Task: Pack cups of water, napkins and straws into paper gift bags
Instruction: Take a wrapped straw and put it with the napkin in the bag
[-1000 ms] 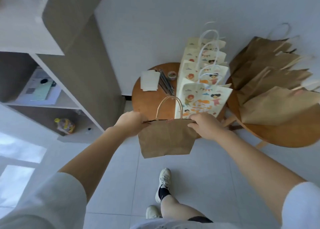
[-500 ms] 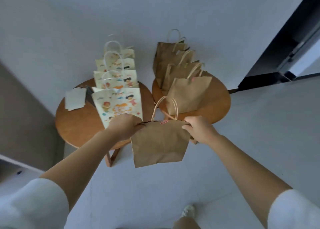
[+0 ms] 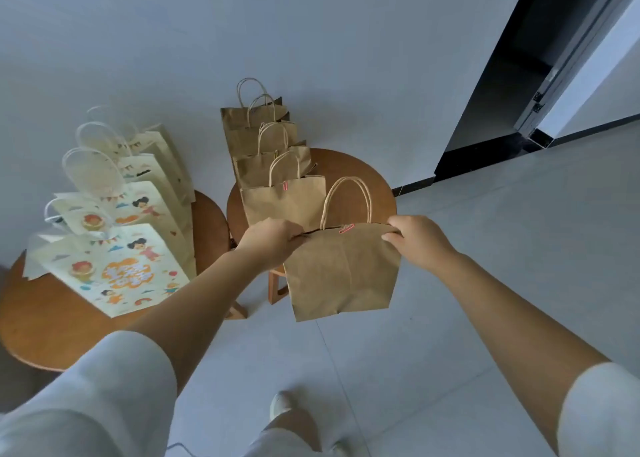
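We're holding one brown bag [image 3: 343, 273] in the air, just in front of the round table [image 3: 360, 169], hanging clear of its near edge and over the floor [image 3: 450, 283]. Our left hand [image 3: 273, 240] is pinching the bag's top left corner, fingers curled tight. Our right hand [image 3: 415, 240] is pinching the top right corner between thumb and fingers. Nothing is supporting the bottom, and the handles [image 3: 346, 197] are standing free above our grip. A pink clip [image 3: 347, 228] is pinning the mouth at the middle, so we're not seeing what is inside.

If water is sitting in there, we're carrying it by two paper corners. Any tilt between our hands could be tipping the cup, and wet paper could be giving way at the base. Pulling the corners apart could also be tearing the rim or popping the clip.

On the round table, a row of brown bags [image 3: 282, 202] is standing along its left side, the front one just behind our left hand. Bare wood is showing only on its right side. Coming in too far left, we could be knocking that front bag and toppling the row. Setting down too near the edge, the bag could be sliding off to the floor.
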The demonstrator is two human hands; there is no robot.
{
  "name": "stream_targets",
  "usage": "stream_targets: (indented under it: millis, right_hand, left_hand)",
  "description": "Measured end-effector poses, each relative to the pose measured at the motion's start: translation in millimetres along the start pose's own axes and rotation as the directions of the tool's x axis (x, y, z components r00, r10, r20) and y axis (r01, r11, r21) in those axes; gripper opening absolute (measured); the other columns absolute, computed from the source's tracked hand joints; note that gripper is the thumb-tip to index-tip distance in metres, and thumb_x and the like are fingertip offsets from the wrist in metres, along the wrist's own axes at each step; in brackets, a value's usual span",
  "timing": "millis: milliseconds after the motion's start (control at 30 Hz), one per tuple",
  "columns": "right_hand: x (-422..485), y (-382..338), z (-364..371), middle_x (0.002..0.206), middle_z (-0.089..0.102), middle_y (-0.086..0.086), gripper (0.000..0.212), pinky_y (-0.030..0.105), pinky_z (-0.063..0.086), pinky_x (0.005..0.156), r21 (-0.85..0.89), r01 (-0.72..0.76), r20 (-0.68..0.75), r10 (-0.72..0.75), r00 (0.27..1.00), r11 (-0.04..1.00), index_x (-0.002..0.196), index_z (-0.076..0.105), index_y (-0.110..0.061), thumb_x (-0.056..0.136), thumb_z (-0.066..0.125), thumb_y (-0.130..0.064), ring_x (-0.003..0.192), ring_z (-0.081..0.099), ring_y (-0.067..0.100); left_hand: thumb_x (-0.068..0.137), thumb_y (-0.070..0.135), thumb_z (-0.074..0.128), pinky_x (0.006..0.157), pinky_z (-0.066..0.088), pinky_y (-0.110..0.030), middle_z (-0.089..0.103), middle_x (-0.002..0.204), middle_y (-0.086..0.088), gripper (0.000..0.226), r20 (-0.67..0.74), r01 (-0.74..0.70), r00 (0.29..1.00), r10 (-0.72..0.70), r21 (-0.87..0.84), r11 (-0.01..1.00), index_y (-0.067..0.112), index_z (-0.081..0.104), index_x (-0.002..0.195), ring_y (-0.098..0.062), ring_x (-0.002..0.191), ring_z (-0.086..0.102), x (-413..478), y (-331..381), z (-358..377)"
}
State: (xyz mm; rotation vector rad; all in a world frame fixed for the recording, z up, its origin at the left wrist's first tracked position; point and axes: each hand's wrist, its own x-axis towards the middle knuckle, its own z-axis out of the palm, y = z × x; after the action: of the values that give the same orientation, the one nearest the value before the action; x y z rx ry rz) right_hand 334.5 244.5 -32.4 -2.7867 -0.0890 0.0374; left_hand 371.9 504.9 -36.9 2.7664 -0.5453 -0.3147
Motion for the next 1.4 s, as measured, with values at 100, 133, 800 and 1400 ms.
stream_targets:
  millis: [100, 133, 800, 1400]
  right_hand:
    - [25, 30, -11, 0.06, 0.044, 0.006, 0.031, 0.031, 0.026, 0.053, 0.003, -0.026, -0.024, 0.026, 0.999, 1.0, 0.066, 0.04, -0.007, 0.09, 0.056, -0.017, 0.062, 0.041, 0.025]
    - [34, 40, -14, 0.061, 0.046, 0.007, 0.03, 0.031, 0.026, 0.053, 0.001, -0.028, -0.029, 0.029, 0.999, 1.0, 0.067, 0.042, -0.004, 0.091, 0.056, -0.017, 0.063, 0.042, 0.026]
    - [368, 146, -70, 0.079, 0.062, 0.016, 0.024, 0.031, 0.035, 0.059, -0.007, 0.067, 0.029, -0.067, 0.997, 0.998, 0.088, 0.058, 0.002, 0.094, 0.052, -0.019, 0.073, 0.056, 0.029]
    - [656, 143, 18, 0.055, 0.034, 0.0, 0.043, 0.029, 0.019, 0.049, 0.096, 0.244, 0.327, -0.262, 0.908, 0.965, 0.057, 0.027, -0.015, 0.097, 0.046, -0.017, 0.054, 0.032, 0.016]
  left_hand:
    - [0.099, 0.037, 0.042, 0.068, 0.045, -0.036, 0.06, 0.085, -0.006, 0.038, 0.0, -0.043, 0.999, 0.043, 0.031, 0.999, 0.008, 0.065, 0.091, -0.023, 0.078, 0.055, 38, 21, -3]
    - [0.099, 0.036, 0.043, 0.071, 0.046, -0.036, 0.058, 0.089, -0.006, 0.036, -0.001, -0.068, 0.998, 0.068, 0.038, 0.997, 0.008, 0.065, 0.093, -0.023, 0.081, 0.055, 52, 27, -4]
    - [0.098, 0.037, 0.045, 0.06, 0.04, -0.031, 0.064, 0.083, -0.005, 0.035, -0.05, 0.089, 0.995, -0.083, 0.138, 0.986, 0.01, 0.064, 0.084, -0.026, 0.079, 0.058, 375, 10, -82]
    - [0.094, 0.007, 0.043, 0.065, 0.039, -0.029, 0.066, 0.098, -0.004, 0.024, 0.091, 0.382, 0.879, -0.468, 0.454, 0.805, 0.014, 0.066, 0.095, -0.025, 0.091, 0.062, 571, -112, -92]
